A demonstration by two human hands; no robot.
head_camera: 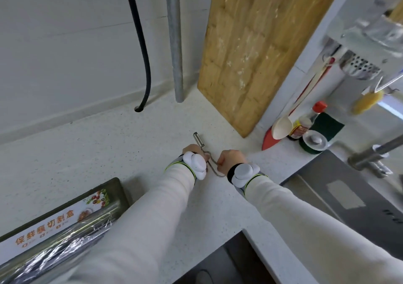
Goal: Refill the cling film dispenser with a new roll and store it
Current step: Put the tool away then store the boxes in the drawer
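The dark green cling film dispenser [65, 216] lies on the counter at the lower left, with a white label and crinkled film showing along its front; my left sleeve hides its right end. Farther in, both hands meet at the counter's middle. My left hand [193, 149] and my right hand [231, 158] each grip a metal peeler [201, 142] whose wire handle runs between them, blade end pointing away. Both hands are well apart from the dispenser.
A wooden cutting board [257, 50] leans against the wall. A grey pipe [174, 39] and black hose [141, 50] stand at the back. Bottles [303, 126], a spoon [283, 128], sponge and sink strainer crowd the right corner. The sink [349, 196] and tap [370, 157] lie right.
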